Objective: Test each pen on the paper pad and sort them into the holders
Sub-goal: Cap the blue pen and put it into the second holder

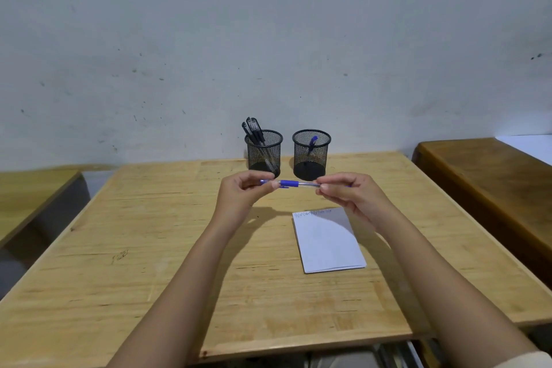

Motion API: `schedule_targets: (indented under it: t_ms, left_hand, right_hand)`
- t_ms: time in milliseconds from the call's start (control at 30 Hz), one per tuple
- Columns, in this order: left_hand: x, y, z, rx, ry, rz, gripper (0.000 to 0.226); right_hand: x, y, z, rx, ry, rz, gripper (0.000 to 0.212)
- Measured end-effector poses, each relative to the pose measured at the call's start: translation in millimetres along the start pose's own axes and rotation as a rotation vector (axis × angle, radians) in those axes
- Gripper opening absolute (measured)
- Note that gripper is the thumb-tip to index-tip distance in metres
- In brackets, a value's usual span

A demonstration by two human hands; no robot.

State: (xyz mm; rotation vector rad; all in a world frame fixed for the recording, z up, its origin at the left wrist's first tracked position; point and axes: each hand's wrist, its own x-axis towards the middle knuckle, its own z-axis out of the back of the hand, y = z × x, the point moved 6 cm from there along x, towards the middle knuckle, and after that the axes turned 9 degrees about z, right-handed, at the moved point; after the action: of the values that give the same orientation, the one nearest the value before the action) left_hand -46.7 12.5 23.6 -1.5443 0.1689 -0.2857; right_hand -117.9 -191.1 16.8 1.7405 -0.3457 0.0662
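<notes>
A blue ballpoint pen with a clear barrel (294,184) is held level above the light wooden table (149,263), in front of the two holders. The left hand (242,194) pinches its cap end between thumb and fingers, and the right hand (343,191) pinches the other end the same way, so the pen spans the gap between them. Just behind, the left black wire-mesh cylindrical holder (264,152) contains several black pens (254,130) leaning to the left, their tops standing above the rim. The right black wire-mesh cylindrical holder (310,155), just beside it, contains a single blue pen (312,142), tilted inside. Below the right hand a white paper pad (328,243) lies flat on the table, with a row of blue scribbles (312,213) along its far edge.
</notes>
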Motion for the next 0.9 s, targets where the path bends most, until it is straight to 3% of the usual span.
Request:
schedule_targets:
  t_ms: [133,333,433,633,767,900]
  left_hand:
    - [16.1,-21.9,-8.5,-0.011,0.022,-0.052,0.020]
    - [45.3,-51.4,-43.3,-0.005,0.074,-0.146,0.011]
    - [61.2,-45.9,-57.2,0.032,0.038,-0.179,0.011]
    - [84.2,-5.5,-84.9,0.455,0.052,-0.108,0.059]
    - [103.4,13.0,-95.9,0.475,0.077,-0.044,0.075]
    - [123.2,23.2,-99.5,0.402,0.093,0.024,0.083]
  right_hand:
    - [4.1,6.0,1.8,-0.371,0.092,0.051,0.023]
    - [21.7,11.9,10.0,-0.529,0.010,0.080,0.022]
    - [31.0,16.7,24.2,-0.483,-0.089,0.141,0.022]
    - [57.0,27.5,60.4,-0.323,-0.309,0.234,0.022]
    - [91.7,32.6,70.7,-0.218,-0.358,0.227,0.026]
    - [122.8,33.8,67.9,-0.244,-0.369,0.272,0.014]
